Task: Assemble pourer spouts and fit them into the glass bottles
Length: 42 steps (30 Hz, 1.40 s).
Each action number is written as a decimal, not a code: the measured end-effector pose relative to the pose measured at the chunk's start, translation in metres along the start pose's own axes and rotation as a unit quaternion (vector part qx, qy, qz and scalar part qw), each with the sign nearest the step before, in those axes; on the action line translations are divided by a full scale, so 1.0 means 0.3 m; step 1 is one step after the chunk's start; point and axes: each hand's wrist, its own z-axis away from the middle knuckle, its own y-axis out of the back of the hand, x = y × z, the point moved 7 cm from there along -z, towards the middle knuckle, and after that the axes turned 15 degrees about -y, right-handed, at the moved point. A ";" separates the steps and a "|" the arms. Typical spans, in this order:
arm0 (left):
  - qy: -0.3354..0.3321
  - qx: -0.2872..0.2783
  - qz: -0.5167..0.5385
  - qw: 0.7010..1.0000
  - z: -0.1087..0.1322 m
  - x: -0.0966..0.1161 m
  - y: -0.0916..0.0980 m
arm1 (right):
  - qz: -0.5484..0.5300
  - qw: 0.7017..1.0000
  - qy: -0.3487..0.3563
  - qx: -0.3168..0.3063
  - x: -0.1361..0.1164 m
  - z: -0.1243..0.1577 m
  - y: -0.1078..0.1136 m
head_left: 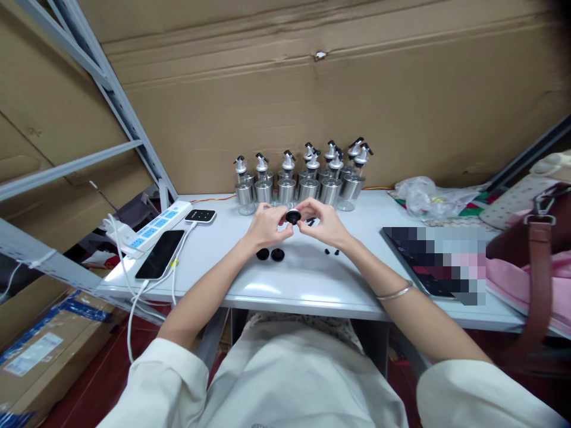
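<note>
Between my two hands, above the middle of the table, is a round black bottle cap (293,217) with a silvery upper part. My left hand (269,227) grips its left side with thumb and fingers. From the right, my right hand (325,222) pinches it the same way. Two black round caps (277,255) lie on the table below my left hand. Small black plugs (336,252) lie under my right wrist, and more small black pieces sit partly hidden behind that hand. Beyond my hands stand several glass bottles with steel sleeves (308,191) and lever pour spouts.
On the left of the white table (303,279) are a power strip (160,226), a phone (160,254), a small white device (200,216) and loose cables. A tablet-like device (405,261), plastic bags (423,196) and a brown-strapped bag (539,267) lie right. Cardboard (267,101) stands behind.
</note>
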 end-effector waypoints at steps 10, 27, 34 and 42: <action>-0.010 0.011 0.011 1.000 0.000 -0.007 -0.005 | 0.007 1.000 -0.020 -0.018 0.007 0.000 -0.012; -0.013 0.023 -0.002 1.000 0.004 -0.023 -0.013 | 0.018 0.999 -0.037 -0.005 0.012 -0.003 -0.018; -0.020 0.024 -0.019 0.999 0.010 -0.040 -0.029 | -0.015 0.999 -0.052 0.002 0.038 -0.014 -0.004; -0.046 0.076 0.043 0.995 0.010 -0.021 -0.002 | -0.027 0.999 -0.027 0.034 0.036 -0.023 0.019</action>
